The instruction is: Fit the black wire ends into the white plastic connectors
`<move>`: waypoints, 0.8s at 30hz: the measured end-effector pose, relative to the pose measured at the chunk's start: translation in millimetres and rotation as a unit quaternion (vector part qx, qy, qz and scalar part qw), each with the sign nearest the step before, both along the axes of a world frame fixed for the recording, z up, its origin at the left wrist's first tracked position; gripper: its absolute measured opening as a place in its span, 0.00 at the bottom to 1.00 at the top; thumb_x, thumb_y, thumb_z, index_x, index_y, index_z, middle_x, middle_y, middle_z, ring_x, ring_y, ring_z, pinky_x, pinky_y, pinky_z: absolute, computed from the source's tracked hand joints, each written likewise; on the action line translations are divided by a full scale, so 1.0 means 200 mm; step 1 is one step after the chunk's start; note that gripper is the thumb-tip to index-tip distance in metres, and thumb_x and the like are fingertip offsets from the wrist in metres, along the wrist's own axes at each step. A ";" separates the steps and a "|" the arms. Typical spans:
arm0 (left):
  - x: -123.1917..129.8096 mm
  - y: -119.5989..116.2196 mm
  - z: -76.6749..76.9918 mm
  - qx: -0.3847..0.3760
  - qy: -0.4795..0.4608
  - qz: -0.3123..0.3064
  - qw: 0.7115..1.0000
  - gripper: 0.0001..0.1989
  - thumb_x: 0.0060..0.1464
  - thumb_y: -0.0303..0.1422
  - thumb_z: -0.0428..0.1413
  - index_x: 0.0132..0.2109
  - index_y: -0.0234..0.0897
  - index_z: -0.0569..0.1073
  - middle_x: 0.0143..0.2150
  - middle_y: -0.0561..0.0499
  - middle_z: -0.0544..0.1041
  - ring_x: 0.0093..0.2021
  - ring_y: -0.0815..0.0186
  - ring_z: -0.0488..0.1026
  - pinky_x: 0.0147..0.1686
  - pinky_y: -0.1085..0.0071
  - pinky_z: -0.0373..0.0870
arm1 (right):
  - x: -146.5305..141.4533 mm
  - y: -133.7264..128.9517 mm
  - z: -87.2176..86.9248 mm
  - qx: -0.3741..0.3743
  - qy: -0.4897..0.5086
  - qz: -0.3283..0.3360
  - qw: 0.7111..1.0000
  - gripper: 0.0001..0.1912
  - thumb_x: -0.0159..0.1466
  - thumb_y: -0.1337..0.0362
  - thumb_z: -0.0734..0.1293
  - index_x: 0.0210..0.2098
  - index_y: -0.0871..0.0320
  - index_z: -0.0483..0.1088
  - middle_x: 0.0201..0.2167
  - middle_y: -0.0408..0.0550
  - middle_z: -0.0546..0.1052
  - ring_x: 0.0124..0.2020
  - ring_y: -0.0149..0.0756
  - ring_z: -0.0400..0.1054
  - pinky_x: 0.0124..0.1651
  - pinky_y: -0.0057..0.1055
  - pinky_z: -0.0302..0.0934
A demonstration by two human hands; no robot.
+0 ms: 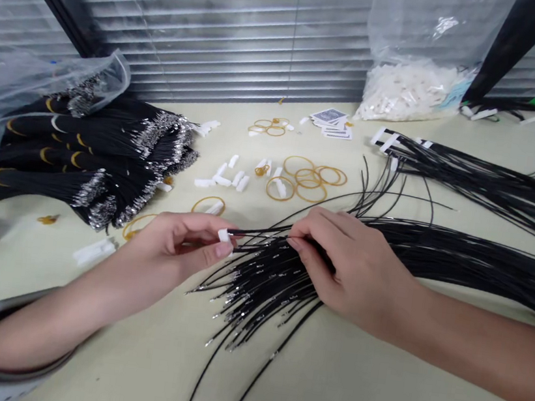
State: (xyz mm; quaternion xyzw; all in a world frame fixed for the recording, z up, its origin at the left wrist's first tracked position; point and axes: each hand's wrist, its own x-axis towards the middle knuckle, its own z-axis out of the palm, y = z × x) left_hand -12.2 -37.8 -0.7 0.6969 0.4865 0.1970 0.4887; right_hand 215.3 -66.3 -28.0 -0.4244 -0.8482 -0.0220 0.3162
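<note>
I had the left hand [178,242] at roughly 8 o'clock of the right hand [345,262], both over the desk [371,385]. The left grip was closed, thumb and fingers clamped on a small white connector [224,236]. Black leads ran out of that connector toward 3 o'clock, passing over the loose wire tips [245,296] to the right hand.

The right grip was together too, thumb against forefinger, pinching a thin black wire near its end. I could not tell whether that wire was separate from the leads already in the connector. From the right pinch, the connector lay almost squarely at 9 o'clock, near but apart, and the leads' long axis followed that same 3-to-9 line. That was the relation I cared about: the pinched end against the connector face, with the left hand the nearer one, since it held the piece.

The main bundle of black wires [442,256] trailed off beneath and beyond the right hand toward 3 o'clock, its tips fanning to 8 o'clock. Loose white connectors [221,180] lay at 12 o'clock of the left grip, amber rubber bands [261,170] at 11 o'clock of the right, and a clear bag of white pieces [404,93] at 1 o'clock.
</note>
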 end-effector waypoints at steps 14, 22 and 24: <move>0.08 -0.08 0.03 0.117 0.064 -0.058 0.989 0.09 0.57 0.33 0.51 0.33 0.35 0.74 0.29 0.53 0.71 0.27 0.71 0.64 0.25 0.77 0.60 | -0.03 0.01 0.01 0.019 -0.023 0.056 0.998 0.12 0.67 0.70 0.55 0.30 0.63 0.64 0.27 0.47 0.68 0.27 0.30 0.57 0.32 0.29 0.52; 0.08 -0.09 0.02 0.104 0.067 -0.071 0.990 0.13 0.58 0.35 0.50 0.31 0.32 0.73 0.25 0.54 0.64 0.25 0.72 0.59 0.21 0.76 0.55 | -0.05 0.01 0.00 0.022 -0.043 0.051 0.998 0.07 0.64 0.73 0.57 0.31 0.62 0.63 0.28 0.45 0.67 0.26 0.31 0.55 0.32 0.29 0.51; 0.08 -0.09 0.03 0.101 0.066 -0.071 0.990 0.13 0.58 0.35 0.49 0.30 0.32 0.72 0.25 0.54 0.64 0.25 0.71 0.59 0.22 0.76 0.56 | -0.05 0.01 0.00 0.022 -0.035 0.054 0.998 0.08 0.65 0.72 0.56 0.31 0.62 0.63 0.27 0.46 0.67 0.26 0.31 0.55 0.31 0.30 0.51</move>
